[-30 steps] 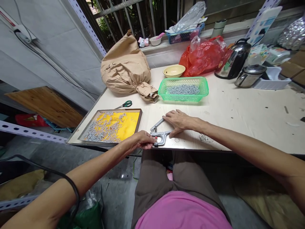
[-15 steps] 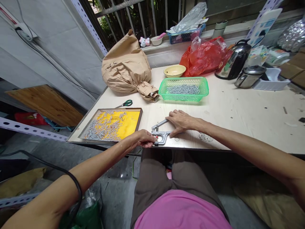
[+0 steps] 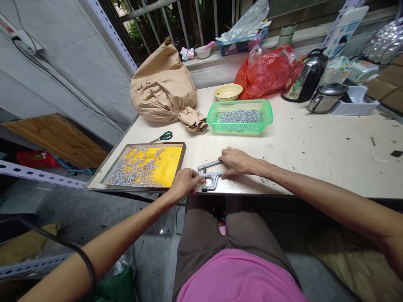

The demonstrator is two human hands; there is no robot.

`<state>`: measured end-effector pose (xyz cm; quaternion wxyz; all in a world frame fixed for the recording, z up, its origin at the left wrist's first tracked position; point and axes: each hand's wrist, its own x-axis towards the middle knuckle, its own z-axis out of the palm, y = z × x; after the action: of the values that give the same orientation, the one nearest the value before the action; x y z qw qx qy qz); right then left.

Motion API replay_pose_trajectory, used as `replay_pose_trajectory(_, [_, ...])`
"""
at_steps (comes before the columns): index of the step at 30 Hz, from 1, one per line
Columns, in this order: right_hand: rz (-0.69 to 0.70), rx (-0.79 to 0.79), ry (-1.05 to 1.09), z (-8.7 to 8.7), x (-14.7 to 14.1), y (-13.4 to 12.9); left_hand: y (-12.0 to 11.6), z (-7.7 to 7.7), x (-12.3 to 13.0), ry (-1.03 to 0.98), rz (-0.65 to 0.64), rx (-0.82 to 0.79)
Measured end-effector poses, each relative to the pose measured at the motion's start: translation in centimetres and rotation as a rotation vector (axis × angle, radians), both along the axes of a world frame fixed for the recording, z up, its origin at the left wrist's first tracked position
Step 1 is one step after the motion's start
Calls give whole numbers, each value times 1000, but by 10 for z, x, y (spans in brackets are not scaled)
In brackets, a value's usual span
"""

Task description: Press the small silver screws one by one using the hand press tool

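Near the table's front edge lie silver snap-fastener pliers (image 3: 214,180) with a spring and a round-backed jaw. My right hand (image 3: 237,161) is wrapped over their spread handles from the right. My left hand (image 3: 186,182) is pinched at the jaw from the left, beside a small red spot; what its fingertips hold is too small to make out. Just left of that hand sits a shallow brown-rimmed tray (image 3: 184,156) with a yellow bottom. Many small silver metal pieces (image 3: 135,170) are scattered over its left part.
A green plastic basket (image 3: 239,127) of similar silver pieces stands behind the pliers. Scissors (image 3: 165,136) lie behind the tray, near a brown paper sack (image 3: 165,84). Farther back are a cream bowl (image 3: 228,92), a red plastic bag (image 3: 267,75) and a kettle (image 3: 307,77).
My left hand has shifted up slightly at the jaw, and its knuckles are raised. My right hand keeps its hold on the handles. The whole view has shifted a little.
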<state>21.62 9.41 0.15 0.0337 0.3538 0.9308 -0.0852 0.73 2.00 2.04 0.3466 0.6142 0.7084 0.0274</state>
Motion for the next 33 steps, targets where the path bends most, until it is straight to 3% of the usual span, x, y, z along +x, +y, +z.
replay_pose_trajectory(2, [4,8,18,-2,1,-3,-4,-1,6,144,-173,302])
replay_pose_trajectory(4, [8,22,29,-4,2,-4,-3,-3,15,216,-358,459])
replay_pose_trajectory(8, [4,36,1,-8,3,-5,10,-10,30,268,-575,454])
replay_pose_trajectory(17, [-73,-27,-80,2,-2,-13,36,-8,43,384,-712,421])
replay_pose_trajectory(33, [-145,-40,37,0,6,-21,32,-12,37,303,-674,435])
